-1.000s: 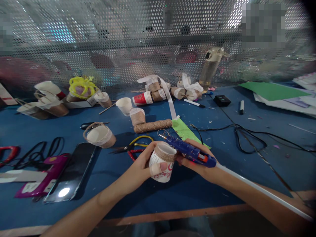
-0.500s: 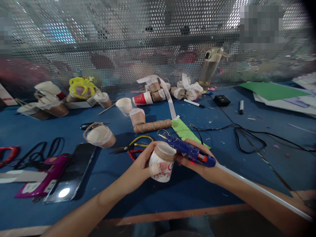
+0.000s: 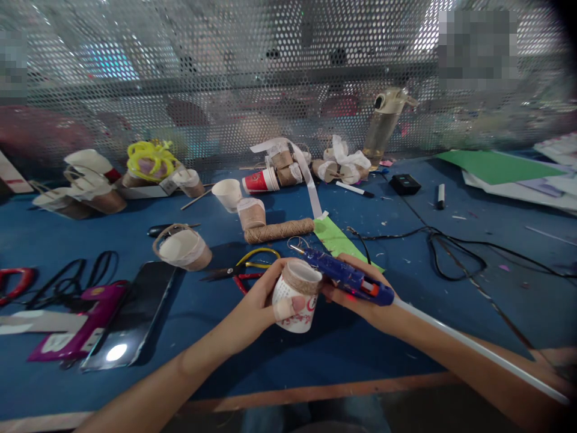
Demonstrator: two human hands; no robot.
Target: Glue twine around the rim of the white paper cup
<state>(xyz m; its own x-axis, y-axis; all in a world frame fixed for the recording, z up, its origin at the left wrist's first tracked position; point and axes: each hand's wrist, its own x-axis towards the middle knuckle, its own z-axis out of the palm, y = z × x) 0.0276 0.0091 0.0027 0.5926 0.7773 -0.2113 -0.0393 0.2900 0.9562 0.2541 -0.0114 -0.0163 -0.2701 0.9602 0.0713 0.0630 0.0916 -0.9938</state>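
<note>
My left hand (image 3: 265,297) is wrapped round a white printed paper cup (image 3: 294,314), with a bandage on the thumb. Brown twine (image 3: 301,281) is wound about the cup's upper band, just under the rim. My right hand (image 3: 356,304) grips a blue hot glue gun (image 3: 345,273), its nozzle pointing up and left, behind the cup's rim. A long white glue stick (image 3: 473,349) sticks out of the gun's back end. Some fingers of the right hand are hidden behind the gun and cup. A loose twine end loops near the nozzle.
Beyond my hands lie scissors (image 3: 232,272), a twine roll (image 3: 279,230) and a green paper strip (image 3: 345,240). A twine-handled cup (image 3: 184,248) and a phone (image 3: 135,316) sit left. A black cable (image 3: 428,231) runs right. A bottle (image 3: 383,129) stands by the perforated metal screen (image 3: 234,84).
</note>
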